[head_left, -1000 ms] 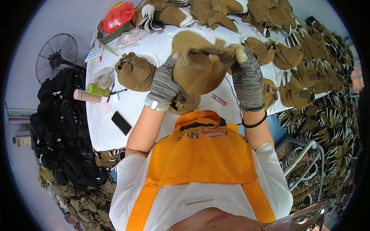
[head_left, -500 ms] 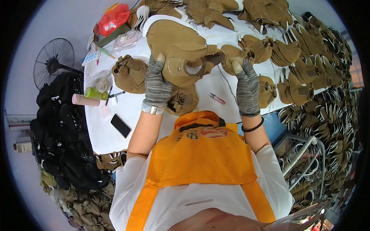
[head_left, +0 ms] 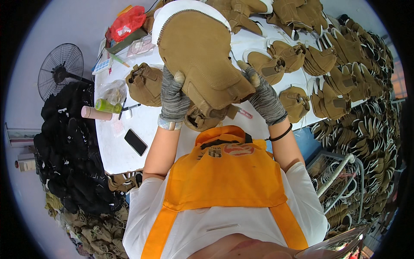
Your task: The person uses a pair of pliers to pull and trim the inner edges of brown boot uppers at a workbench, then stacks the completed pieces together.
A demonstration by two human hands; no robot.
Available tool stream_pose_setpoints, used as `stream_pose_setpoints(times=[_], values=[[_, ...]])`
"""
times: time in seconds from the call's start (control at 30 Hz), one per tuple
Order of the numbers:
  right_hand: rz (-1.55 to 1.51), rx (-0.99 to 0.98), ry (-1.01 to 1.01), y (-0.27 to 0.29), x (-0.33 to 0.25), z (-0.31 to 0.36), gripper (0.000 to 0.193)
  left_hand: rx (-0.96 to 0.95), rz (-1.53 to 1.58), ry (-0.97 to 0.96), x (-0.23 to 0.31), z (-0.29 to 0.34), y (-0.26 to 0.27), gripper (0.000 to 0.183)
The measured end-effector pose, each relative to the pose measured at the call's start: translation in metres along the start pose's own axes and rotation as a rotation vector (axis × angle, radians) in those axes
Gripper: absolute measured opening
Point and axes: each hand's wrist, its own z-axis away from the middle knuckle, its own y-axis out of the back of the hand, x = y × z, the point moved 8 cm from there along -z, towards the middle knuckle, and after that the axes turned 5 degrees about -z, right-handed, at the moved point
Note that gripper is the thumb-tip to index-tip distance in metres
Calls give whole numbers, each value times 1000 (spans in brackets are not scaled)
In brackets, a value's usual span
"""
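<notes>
left fingers (head_left: 179, 77): closed on the brown shoe upper's (head_left: 200, 47) left edge
right fingers (head_left: 255, 80): at its right edge; cannot tell how far open or whether gripping

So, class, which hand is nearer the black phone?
Left: the left hand is beyond the phone, to its right; the right hand is much farther right.

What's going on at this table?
Someone in an orange apron holds up a brown shoe upper over a white table. The left hand grips one side, thumb on top; the right hand is at the other side, its contact unclear. On the table lie more brown uppers and red-handled snips.
</notes>
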Motion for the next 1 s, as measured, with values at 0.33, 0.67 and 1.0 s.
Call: stream_pose_setpoints(times=[0.33,0.67,1.0], values=[[423,198,397,-24,-100,33,35,140,-396,-212,33,5,14,67],[206,239,148,-11,-56,15,35,-26,-973,-158,34,22,-3,37],[-531,161,-170,16,77,13,50,-634,-1671,-698,10,47,-105,22]])
